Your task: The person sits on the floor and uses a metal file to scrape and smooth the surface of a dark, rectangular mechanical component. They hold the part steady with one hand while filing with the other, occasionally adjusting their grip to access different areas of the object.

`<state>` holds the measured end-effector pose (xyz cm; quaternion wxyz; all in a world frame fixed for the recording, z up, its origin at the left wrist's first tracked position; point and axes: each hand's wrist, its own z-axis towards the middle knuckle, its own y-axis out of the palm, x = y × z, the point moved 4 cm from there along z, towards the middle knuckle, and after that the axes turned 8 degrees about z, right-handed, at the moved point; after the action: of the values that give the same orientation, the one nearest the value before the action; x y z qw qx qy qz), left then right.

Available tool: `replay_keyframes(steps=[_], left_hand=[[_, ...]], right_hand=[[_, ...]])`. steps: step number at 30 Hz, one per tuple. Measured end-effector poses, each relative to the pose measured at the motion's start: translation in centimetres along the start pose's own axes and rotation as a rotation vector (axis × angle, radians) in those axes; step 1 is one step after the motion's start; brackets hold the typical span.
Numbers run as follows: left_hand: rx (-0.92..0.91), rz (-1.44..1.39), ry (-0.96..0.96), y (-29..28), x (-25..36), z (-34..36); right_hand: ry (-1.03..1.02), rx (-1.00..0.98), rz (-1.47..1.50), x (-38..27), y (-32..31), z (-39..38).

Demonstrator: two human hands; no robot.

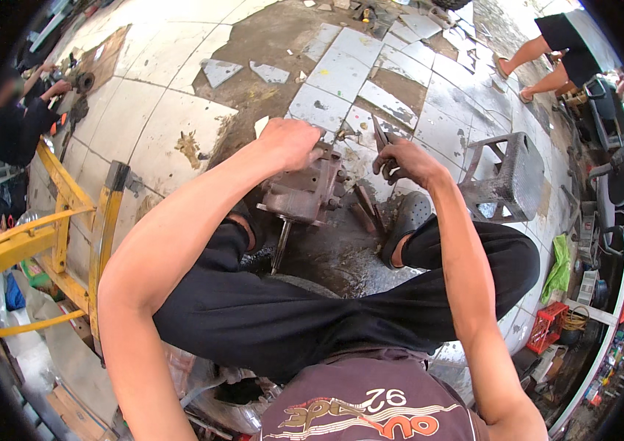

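A brown, greasy metal gearbox (293,192) stands on the floor between my feet, its long shaft (281,246) pointing toward me. My left hand (293,143) is closed over its far upper end; the fingertips are mostly hidden. Beyond the gearbox's right side, my right hand (409,160) holds dark pliers (379,134), jaws pointing away from me and clear of the gearbox. Near the right foot lie dark, flat metal pieces (365,209). Small metal parts (348,132) are on the tiles between the two hands.
A grey plastic stool (507,176) stands at the right. To the left is a yellow metal frame (69,235). Broken tiles (271,72) lie ahead. One person (21,121) crouches at far left; another (565,55) stands at far right. A red crate (546,327) sits by the shelving.
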<state>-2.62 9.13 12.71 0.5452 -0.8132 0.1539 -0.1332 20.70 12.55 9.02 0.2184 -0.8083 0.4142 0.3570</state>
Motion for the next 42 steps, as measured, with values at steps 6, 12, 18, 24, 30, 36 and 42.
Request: replay_keyframes(steps=[6, 12, 18, 24, 30, 36, 42], left_hand=[[0.424, -0.682, 0.097, -3.7, 3.9, 1.1], [0.376, -1.316, 0.201, -6.2, 6.8, -1.2], [0.359, -1.298, 0.200, -7.6, 6.2, -2.3], [0.360, -1.211, 0.029, -8.2, 5.3, -3.6], [0.381, -1.170, -0.110, -7.4, 5.5, -5.3], [0.434, -1.477, -0.190, -7.0, 6.9, -7.8], [0.589, -1.597, -0.322, -5.0, 8.7, -8.2]], right_hand=[[-0.140, -0.289, 0.807, 0.4, 2.4, -5.0], [-0.230, -0.655, 1.066, 0.8, 5.0, -7.2], [-0.253, -0.665, 1.007, -0.5, 5.1, -8.0], [-0.499, 0.081, 0.595, -3.5, 4.4, -10.0], [-0.504, 0.049, 0.545, -3.0, 4.7, -9.4], [-0.480, -0.020, 0.742, -2.4, 5.4, -8.3], [-0.430, -0.017, 0.826, -2.7, 5.7, -8.4]])
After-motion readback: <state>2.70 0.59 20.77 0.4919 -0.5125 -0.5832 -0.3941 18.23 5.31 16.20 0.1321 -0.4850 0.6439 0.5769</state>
